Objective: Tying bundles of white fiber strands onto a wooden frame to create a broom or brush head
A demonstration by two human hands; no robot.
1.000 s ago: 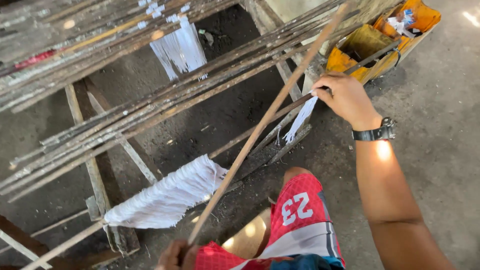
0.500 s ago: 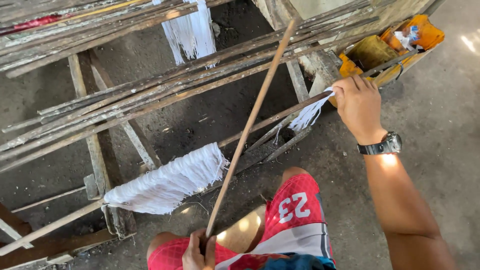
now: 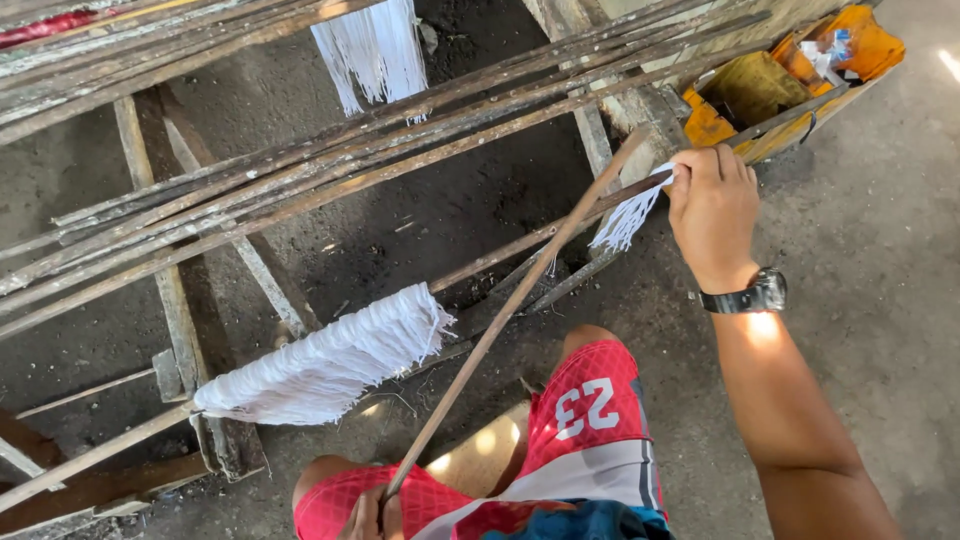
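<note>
At the left we see a thick white hank of thread (image 3: 325, 365) wound on a pole (image 3: 100, 452) across the wooden rack (image 3: 180, 320). Our left hand (image 3: 368, 517), low between the knees, is closed around a thin stick (image 3: 510, 310) slanting up. Our right hand (image 3: 712, 212), arm outstretched, pinches a small white thread tuft (image 3: 625, 220) on a rod, beside a yellow box (image 3: 790, 80).

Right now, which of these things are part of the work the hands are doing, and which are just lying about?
In use:
- right hand, pinching the small white thread tuft
- left hand, at the lower end of the long stick
- big white thread bundle on a pole

Lying about:
- orange box of odds and ends
- hanging white threads
- stacked poles on the wooden rack
</note>
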